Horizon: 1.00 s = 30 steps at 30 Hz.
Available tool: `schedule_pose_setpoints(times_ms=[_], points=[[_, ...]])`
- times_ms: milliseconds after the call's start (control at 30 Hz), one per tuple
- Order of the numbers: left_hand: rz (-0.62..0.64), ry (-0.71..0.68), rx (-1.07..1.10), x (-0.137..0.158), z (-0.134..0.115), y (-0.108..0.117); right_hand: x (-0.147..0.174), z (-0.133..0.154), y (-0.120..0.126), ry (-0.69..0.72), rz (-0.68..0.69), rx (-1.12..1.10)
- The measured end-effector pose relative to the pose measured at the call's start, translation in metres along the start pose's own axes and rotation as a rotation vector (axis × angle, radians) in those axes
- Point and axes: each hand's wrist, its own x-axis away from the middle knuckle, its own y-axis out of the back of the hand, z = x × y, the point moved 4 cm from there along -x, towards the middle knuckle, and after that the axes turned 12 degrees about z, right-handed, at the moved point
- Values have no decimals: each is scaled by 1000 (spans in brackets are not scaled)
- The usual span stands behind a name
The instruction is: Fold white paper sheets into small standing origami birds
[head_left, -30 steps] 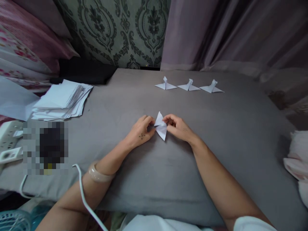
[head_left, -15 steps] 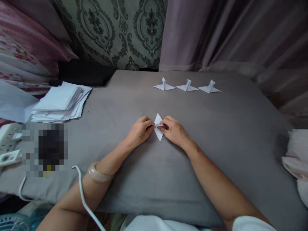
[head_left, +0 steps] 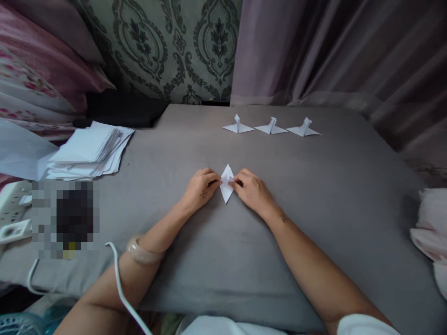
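A small folded white paper [head_left: 226,190], diamond-shaped with pointed ends toward and away from me, is between my hands at the middle of the grey-covered table. My left hand [head_left: 202,188] pinches its left edge between thumb and forefinger. On the opposite edge, my right hand [head_left: 251,190] pinches the paper the same way. The fingertips hide the side corners. Farther back stand three folded paper cranes [head_left: 238,125] in a row, wings spread and nearly touching.
A stack of white paper sheets [head_left: 84,146] lies at the left, in front of a black cloth [head_left: 125,108]. Nearer are a white power strip [head_left: 14,204] and a white cable [head_left: 120,284] crossing my left forearm. Pinkish fabric [head_left: 431,228] lies at the right edge.
My fingers have drawn back toward the paper's side edges, so more of its middle shows. The left hand has shifted slightly left. The cranes have stayed put.
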Motion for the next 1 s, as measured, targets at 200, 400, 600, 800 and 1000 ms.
schedule_pose_setpoints(times_ms=[200,400,600,800,1000], points=[[-10,34,12,-2,3,-2,1,2,-3,10,-5,98],[-15,-47,6,-3,-4,-1,-3,4,-5,-65,-18,116],[36,-65,40,-7,-8,-4,-4,4,-4,-36,12,99],[31,-16,146,-12,-7,-3,-9,-12,-1,106,85,-107],[65,-33,204,-16,-1,-8,-18,-31,7,28,-111,-607]])
